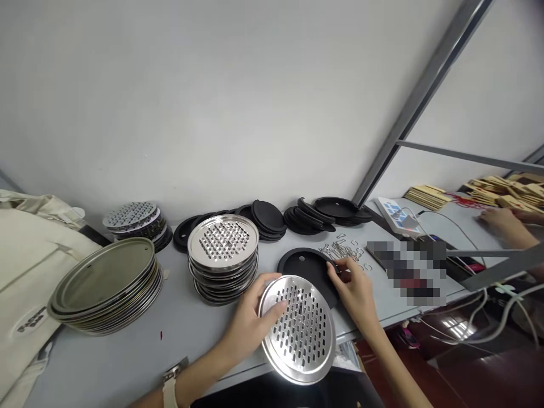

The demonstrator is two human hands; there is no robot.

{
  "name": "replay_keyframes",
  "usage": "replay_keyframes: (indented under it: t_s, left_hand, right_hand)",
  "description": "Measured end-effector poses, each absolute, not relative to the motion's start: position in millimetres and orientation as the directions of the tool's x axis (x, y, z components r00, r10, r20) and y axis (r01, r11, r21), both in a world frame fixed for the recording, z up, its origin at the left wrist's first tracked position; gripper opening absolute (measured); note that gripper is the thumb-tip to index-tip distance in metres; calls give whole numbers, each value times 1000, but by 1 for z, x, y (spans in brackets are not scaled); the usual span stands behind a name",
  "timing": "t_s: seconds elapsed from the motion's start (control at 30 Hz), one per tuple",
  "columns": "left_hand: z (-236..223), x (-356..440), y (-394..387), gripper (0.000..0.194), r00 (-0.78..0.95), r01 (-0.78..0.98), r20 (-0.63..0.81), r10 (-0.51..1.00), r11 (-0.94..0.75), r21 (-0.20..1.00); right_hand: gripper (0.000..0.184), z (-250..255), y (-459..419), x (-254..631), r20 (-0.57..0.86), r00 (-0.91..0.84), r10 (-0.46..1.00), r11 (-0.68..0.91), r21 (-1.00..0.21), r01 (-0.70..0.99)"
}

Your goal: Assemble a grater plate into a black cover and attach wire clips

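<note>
My left hand grips a round metal grater plate by its left rim, thumb across the perforated face, tilted over the table's front edge. My right hand pinches the right rim of a round black lid that has a small hole near its far edge. The grater plate overlaps the near part of this lid. Left of the lid stands a stack of metal grater plates. Small metal clips and rings lie in a loose pile just beyond my right hand.
More black lids line the wall. Olive metal trays are stacked at left beside a cream bag; patterned discs stand behind them. A grey metal frame rises at right. Beyond it, another person's hand rests near wooden pieces.
</note>
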State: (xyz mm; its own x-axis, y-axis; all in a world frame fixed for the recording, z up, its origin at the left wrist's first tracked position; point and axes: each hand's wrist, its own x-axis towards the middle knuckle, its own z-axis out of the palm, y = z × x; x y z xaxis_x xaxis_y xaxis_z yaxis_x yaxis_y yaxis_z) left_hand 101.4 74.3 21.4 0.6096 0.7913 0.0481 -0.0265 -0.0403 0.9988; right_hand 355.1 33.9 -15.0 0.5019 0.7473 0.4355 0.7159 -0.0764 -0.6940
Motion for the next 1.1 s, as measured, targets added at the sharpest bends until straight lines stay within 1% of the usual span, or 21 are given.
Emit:
replay_keyframes:
  t_s: [0.1,0.23,0.3,0.4,0.5,0.6,0.67,0.73,0.8,0.9,0.97,1.03,1.07,1.1]
  left_hand:
    - [18,104,76,34,617,-28,-56,785,93,995]
    - [17,109,76,44,607,-21,-240,758,317,948]
    - [18,112,75,49,607,-37,-293,739,394,918]
    - [20,116,70,55,627,-127,-261,734,427,895]
    - [18,117,67,61,652,-181,-224,724,436,881]
    - [13,118,65,75,680,-93,-276,679,453,887]
    - [9,119,65,81,683,-41,-308,662,456,889]
    - [5,119,65,81,683,-12,-307,662,430,903]
    - [2,119,65,79,681,33,-285,674,361,932]
    - [0,116,63,75,665,124,-237,708,208,970]
    - [2,113,61,71,643,211,-231,731,121,970]
    - [7,109,59,60,609,337,-202,767,-20,941]
    - [11,108,58,51,598,403,-154,787,-130,906]
    - [17,108,58,42,599,456,-69,798,-269,848]
  right_hand:
    - [27,-15,35,353,397,469,789,-79,-692,718]
    - [29,-16,36,353,331,434,838,-82,-710,700]
    - [31,-15,36,354,305,421,854,-78,-726,683]
    - [33,-12,33,356,276,410,870,-79,-742,666]
    - [32,-9,21,356,301,445,843,-79,-751,656]
    - [29,-10,-2,349,367,469,803,-62,-732,678]
    - [30,-13,-20,340,410,382,828,-6,-675,738]
    - [42,-18,-36,332,399,251,882,49,-607,794]
    - [54,-23,-46,326,375,149,915,81,-532,843]
    - [58,-30,-49,324,348,42,937,129,-454,882]
    - [59,-33,-46,327,363,-14,932,172,-407,897]
    - [61,-34,-42,330,395,-60,917,209,-347,914]
    - [62,-33,-40,331,410,-80,909,224,-317,922]
    - [62,-32,-39,331,420,-98,902,235,-288,928]
